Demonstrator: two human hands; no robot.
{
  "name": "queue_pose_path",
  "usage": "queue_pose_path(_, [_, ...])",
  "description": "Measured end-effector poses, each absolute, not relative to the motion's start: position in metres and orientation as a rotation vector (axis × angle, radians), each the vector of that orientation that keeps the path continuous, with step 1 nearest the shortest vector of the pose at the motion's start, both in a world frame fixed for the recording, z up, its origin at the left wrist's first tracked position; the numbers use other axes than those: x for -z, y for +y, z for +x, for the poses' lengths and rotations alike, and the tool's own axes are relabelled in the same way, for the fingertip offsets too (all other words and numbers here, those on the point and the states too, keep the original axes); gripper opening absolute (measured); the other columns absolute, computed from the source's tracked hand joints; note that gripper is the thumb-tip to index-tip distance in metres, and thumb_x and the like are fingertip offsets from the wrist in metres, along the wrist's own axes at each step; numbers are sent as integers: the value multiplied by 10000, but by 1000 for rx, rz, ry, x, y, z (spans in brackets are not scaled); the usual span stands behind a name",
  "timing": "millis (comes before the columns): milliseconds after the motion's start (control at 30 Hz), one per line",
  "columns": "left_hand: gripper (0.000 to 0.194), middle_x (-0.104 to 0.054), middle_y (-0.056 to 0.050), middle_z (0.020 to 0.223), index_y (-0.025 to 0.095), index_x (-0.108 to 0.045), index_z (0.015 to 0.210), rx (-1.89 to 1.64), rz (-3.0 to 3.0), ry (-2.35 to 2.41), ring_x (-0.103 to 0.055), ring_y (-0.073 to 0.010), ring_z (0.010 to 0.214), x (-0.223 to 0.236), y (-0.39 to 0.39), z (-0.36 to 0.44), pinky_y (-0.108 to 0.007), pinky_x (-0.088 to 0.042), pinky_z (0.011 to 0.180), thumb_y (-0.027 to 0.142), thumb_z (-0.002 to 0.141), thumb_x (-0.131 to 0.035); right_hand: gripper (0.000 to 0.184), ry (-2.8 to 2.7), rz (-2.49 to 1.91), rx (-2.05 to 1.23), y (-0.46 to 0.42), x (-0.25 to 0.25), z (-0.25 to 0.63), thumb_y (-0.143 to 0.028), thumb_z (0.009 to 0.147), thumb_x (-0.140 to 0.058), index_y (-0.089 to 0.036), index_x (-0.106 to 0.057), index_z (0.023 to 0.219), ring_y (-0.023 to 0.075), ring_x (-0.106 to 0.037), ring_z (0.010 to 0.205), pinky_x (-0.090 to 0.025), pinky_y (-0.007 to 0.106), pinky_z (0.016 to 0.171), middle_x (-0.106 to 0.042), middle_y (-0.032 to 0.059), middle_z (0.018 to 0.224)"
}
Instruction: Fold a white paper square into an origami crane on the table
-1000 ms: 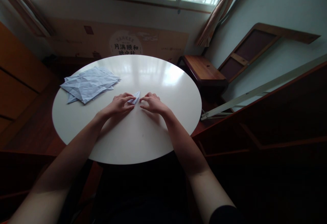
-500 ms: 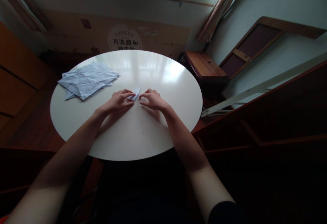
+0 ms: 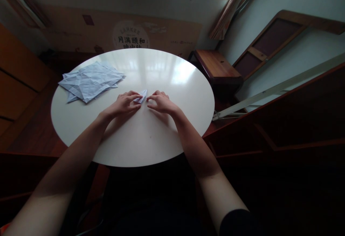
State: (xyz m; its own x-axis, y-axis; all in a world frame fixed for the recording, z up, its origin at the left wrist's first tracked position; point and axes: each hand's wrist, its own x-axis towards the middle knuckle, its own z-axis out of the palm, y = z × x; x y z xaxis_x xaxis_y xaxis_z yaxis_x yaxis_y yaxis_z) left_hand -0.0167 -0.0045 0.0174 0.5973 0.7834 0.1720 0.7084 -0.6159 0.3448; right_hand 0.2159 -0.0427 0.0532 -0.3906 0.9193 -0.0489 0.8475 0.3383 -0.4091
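Note:
A small piece of folded paper (image 3: 142,97) lies near the middle of the round white table (image 3: 140,139). My left hand (image 3: 128,102) has its thumb and fingertips closed on the paper's left side, partly covering it. Just right of the paper is my right hand (image 3: 159,101), its thumb and index finger curved and apart with nothing between them. A narrow gap separates its fingertips from the paper. To the far left on the tabletop rests a stack of creased white sheets (image 3: 91,81), spread unevenly.
A wooden stool (image 3: 217,64) stands beyond the table's right edge. Dark wooden furniture (image 3: 283,121) slants along the right side. Behind the table a printed cardboard panel (image 3: 172,31) leans at the wall under the window, with a curtain (image 3: 222,17) to its right.
The camera has tipped down slightly, so the table and hands sit higher in the view. The hands and folded paper keep nearly the same positions on the table.

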Motion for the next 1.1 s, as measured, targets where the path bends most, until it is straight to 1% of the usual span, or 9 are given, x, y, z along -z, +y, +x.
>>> queue_pose_path(633, [468, -592, -83, 1310, 243, -625, 1274, -503, 2588, 1212, -567, -271, 1165, -18, -4, -18, -406, -390, 1025, 483, 875, -576, 383, -2423, -1575, -539, -40, -50, 216, -397, 912, -597, -265, -642, 1268, 297, -450, 1192, -341, 457, 1030, -494, 100, 1273])
queue_pose_path(767, [479, -585, -93, 1313, 223, -624, 1276, -502, 2588, 1210, -565, -272, 1171, -18, -4, -18, -407, -384, 1033, 480, 875, -574, 381, -2424, -1579, -549, -41, -52, 216, -395, 912, -599, -265, -641, 1267, 297, -448, 1195, -341, 460, 1031, -488, 101, 1282])
queue_pose_path(1100, [452, -580, -85, 1320, 238, -616, 1286, -479, 2608, 1218, -567, -279, 1160, -16, -4, -18, -428, -383, 1036, 456, 892, -577, 387, -2427, -1600, -560, -43, -54, 216, -395, 921, -598, -273, -630, 1286, 290, -449, 1210, -339, 453, 1040, -497, 100, 1285])
